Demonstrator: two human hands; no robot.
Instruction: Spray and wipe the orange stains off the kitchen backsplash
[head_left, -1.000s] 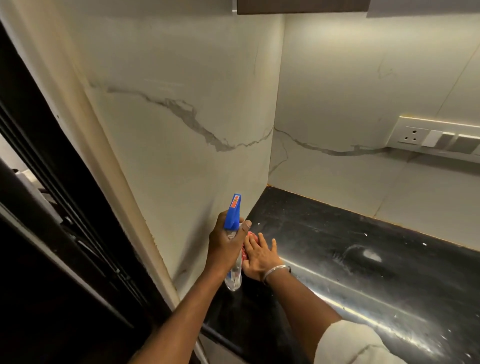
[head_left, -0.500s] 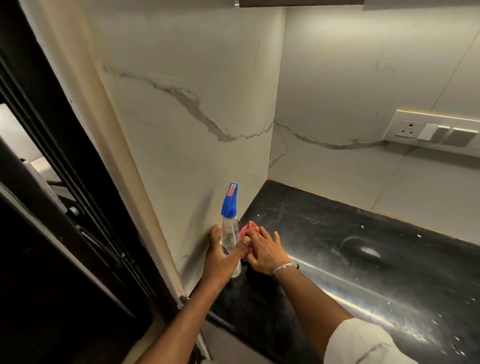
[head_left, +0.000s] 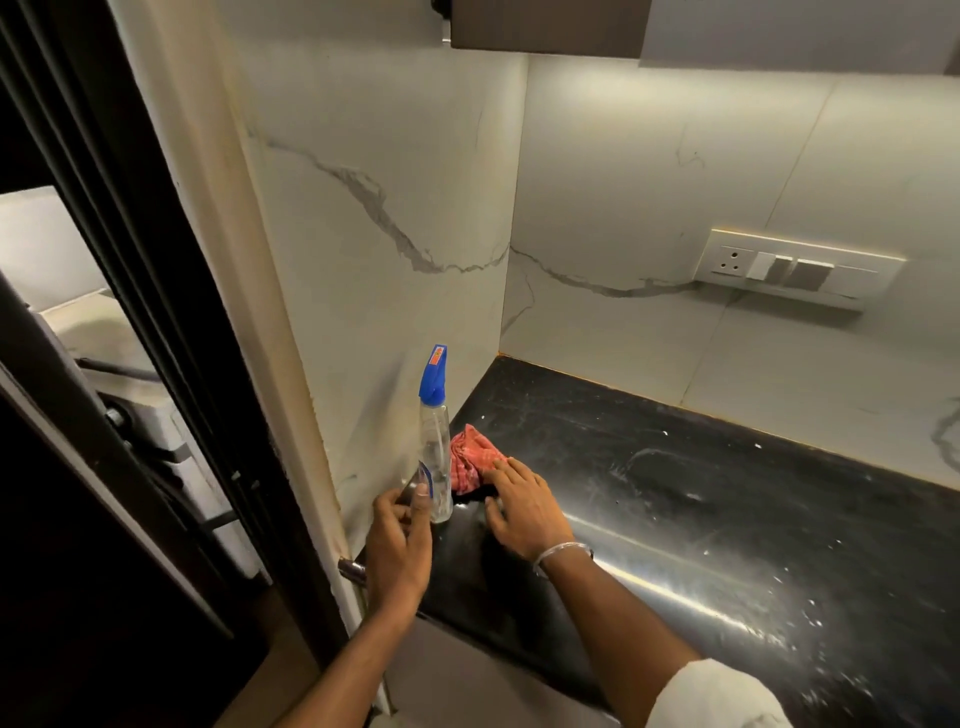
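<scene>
Nearest the camera, a white fabric sleeve (head_left: 717, 696) is showing on the right arm, and a thin silver bracelet (head_left: 563, 551) is sitting at that wrist. The right hand (head_left: 522, 506) is lying palm-down on the glossy black stone worktop (head_left: 675, 493), grip apart, with straight fingers resting on the near edge of a crumpled red checked cloth (head_left: 470, 460). The left hand (head_left: 400, 540) is reaching in from the worktop's left end, its grip closing loosely round the base of a clear plastic spray bottle (head_left: 435, 457): the thumb is lying on the lower front and the fingers are curling at the bottle's left side. The spray bottle is standing near-upright on the worktop, close against the side wall, its blue trigger head (head_left: 434, 376) pointing up. The cloth is lying just right of the bottle, touching or nearly touching it. Scuffs and white specks are showing across the dark worktop. Beyond, the white marble-look backsplash (head_left: 395, 208) with grey veins is wrapping the corner. Orange-brown staining (head_left: 306, 395) is running down the side panel's outer edge, and a thin orange line is tracing the joint where the worktop is meeting the back wall. Farther right, a white switch and socket plate (head_left: 795, 270) is sitting on the back wall. A dark cabinet underside (head_left: 545, 26) is hanging overhead.
</scene>
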